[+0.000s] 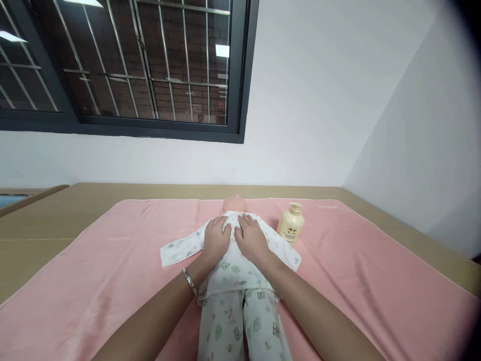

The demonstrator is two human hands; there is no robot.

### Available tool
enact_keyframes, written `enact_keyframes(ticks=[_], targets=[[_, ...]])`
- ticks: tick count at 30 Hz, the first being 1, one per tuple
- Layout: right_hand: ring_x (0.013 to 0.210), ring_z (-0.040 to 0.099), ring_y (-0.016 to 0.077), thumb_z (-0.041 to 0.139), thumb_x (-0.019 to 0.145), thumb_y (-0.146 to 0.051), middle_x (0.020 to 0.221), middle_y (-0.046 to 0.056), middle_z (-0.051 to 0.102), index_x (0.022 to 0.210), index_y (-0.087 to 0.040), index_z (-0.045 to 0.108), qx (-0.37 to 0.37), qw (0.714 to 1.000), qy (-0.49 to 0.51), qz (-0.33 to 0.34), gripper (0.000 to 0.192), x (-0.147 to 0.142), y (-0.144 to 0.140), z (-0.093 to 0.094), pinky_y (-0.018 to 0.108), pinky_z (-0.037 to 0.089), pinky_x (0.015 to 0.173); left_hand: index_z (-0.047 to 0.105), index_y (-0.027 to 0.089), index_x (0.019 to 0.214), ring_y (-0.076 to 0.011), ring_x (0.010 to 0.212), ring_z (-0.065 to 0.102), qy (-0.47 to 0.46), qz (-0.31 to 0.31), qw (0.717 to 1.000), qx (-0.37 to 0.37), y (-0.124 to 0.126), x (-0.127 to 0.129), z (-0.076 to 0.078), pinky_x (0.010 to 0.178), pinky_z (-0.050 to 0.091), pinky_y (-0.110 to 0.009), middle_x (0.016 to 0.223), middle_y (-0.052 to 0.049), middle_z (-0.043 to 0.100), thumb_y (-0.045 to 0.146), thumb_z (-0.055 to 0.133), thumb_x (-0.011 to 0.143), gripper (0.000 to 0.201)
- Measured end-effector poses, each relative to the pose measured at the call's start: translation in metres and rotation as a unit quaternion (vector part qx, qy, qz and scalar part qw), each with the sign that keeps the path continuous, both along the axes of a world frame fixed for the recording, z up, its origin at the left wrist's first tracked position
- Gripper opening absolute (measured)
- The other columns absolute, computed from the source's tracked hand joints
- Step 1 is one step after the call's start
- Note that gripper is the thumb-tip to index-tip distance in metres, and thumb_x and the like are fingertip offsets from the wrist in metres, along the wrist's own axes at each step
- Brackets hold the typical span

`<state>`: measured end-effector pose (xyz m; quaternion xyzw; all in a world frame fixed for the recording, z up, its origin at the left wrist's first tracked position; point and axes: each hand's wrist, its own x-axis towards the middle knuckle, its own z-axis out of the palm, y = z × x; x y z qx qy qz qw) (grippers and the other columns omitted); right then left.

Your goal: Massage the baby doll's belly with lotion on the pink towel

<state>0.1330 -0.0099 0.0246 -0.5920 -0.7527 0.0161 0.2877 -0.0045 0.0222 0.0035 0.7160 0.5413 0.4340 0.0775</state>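
Head view: a baby doll (235, 260) in a white printed sleepsuit lay on its back on a pink towel (112, 265) spread over the tan tabletop (56, 210), its bare head (234, 204) pointing toward the wall under the barred window (124, 65). Both the left hand (216, 236) and the right hand (251, 237) rested open and flat, side by side, on the doll's chest, gripping nothing. A cream pump bottle (290, 223) stood upright on the towel, near the doll's shoulder on the right.

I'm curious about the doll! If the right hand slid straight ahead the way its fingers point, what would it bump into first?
Probably the doll's head. The right hand lies flat on the doll's chest, fingers pointing toward the head just beyond them. The lotion bottle stands off to the side, out of that line.
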Motion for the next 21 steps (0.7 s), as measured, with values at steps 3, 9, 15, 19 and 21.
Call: enact_keyframes(ticks=[3,9,15,19,21], targets=[[0.139,0.035,0.0277,0.036,0.098,-0.028,0.145,0.018,0.047,0.139,-0.008,0.049,-0.004,1.0,0.002,-0.001,0.047,0.0002,0.0002,0.0002,0.044,0.024,0.115,0.065,0.012,0.113,-0.0274,0.114,0.058,-0.002,-0.003,1.0,0.003,0.0004,-0.0002,-0.0006,0.105,0.041,-0.046,0.119,-0.013,0.068,0.026,0.045,0.089,0.035],[0.14,0.034,0.0274,0.036,0.098,-0.028,0.146,0.017,0.046,0.14,-0.009,0.048,-0.004,1.0,-0.002,-0.003,0.048,0.0,0.0,-0.0002,0.043,0.024,0.115,0.065,0.012,0.113,-0.0276,0.114,0.058,-0.003,-0.008,1.0,-0.001,-0.0006,-0.0006,0.0006,0.105,0.042,-0.046,0.118,-0.013,0.068,0.026,0.045,0.089,0.035],[0.14,0.035,0.0281,0.036,0.098,-0.027,0.146,0.018,0.046,0.14,-0.007,0.048,-0.007,1.0,-0.004,-0.003,0.048,-0.0004,-0.0002,0.0004,0.044,0.025,0.115,0.065,0.012,0.113,-0.0277,0.113,0.058,-0.005,-0.004,1.0,0.0,-0.0006,-0.0001,0.0007,0.105,0.042,-0.046,0.118,-0.013,0.068,0.025,0.045,0.088,0.035],[0.14,0.035,0.0285,0.036,0.097,-0.028,0.146,0.018,0.046,0.139,-0.007,0.049,-0.006,1.0,-0.004,-0.004,0.049,-0.0003,0.0005,-0.0006,0.044,0.024,0.116,0.065,0.012,0.113,-0.0277,0.113,0.059,-0.005,-0.005,1.0,0.004,-0.0001,-0.0002,-0.0001,0.105,0.042,-0.046,0.118,-0.013,0.068,0.025,0.045,0.088,0.035],[0.14,0.035,0.029,0.037,0.097,-0.028,0.146,0.018,0.046,0.139,-0.007,0.049,-0.005,1.0,-0.003,-0.005,0.049,-0.0001,0.0011,-0.0017,0.044,0.024,0.116,0.065,0.011,0.112,-0.0278,0.113,0.059,-0.005,-0.005,1.0,0.008,0.0,-0.0004,-0.0004,0.105,0.042,-0.047,0.118,-0.013,0.068,0.025,0.045,0.088,0.035]])
